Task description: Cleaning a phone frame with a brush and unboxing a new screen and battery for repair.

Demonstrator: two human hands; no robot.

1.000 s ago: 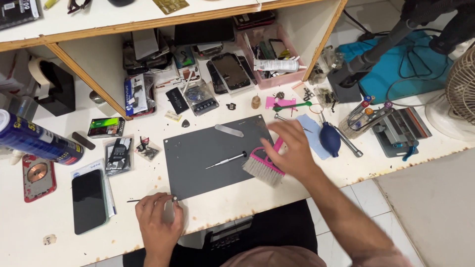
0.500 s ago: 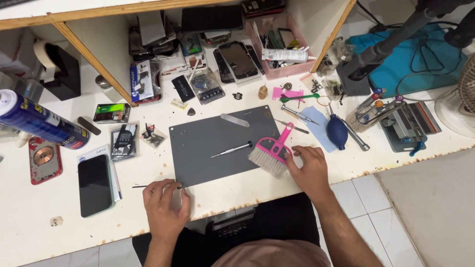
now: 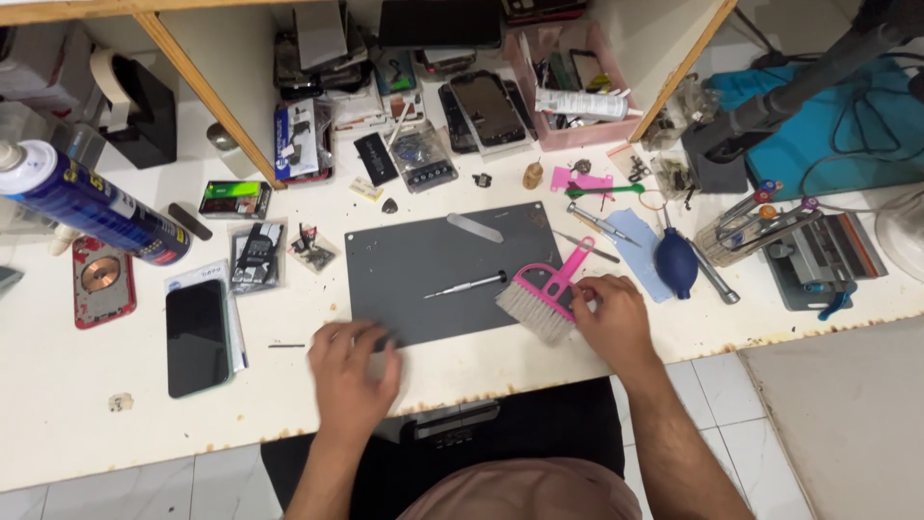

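A grey work mat [image 3: 438,265] lies on the white bench. On it rest a thin screwdriver [image 3: 467,284] and a flat metal pry tool [image 3: 474,227]. A pink-handled brush [image 3: 547,293] lies across the mat's right edge. My right hand [image 3: 611,321] rests flat just right of the brush's bristles, fingers touching the brush. My left hand [image 3: 354,371] lies palm down, fingers spread, at the mat's front left corner. It is blurred and I see nothing in it. A thin dark pin [image 3: 286,345] lies just left of it.
A dark phone [image 3: 196,336] and a red phone back [image 3: 103,280] lie at the left, by a blue spray can [image 3: 91,204]. A blue air blower [image 3: 676,260], tweezers and clamps sit at the right. Phone parts fill the shelf behind. The bench's front edge [image 3: 481,397] is near my wrists.
My right hand has drawn back from the brush toward the bench edge, leaving it on the mat. My left hand has slid right to the mat's corner. The camera moved slightly.
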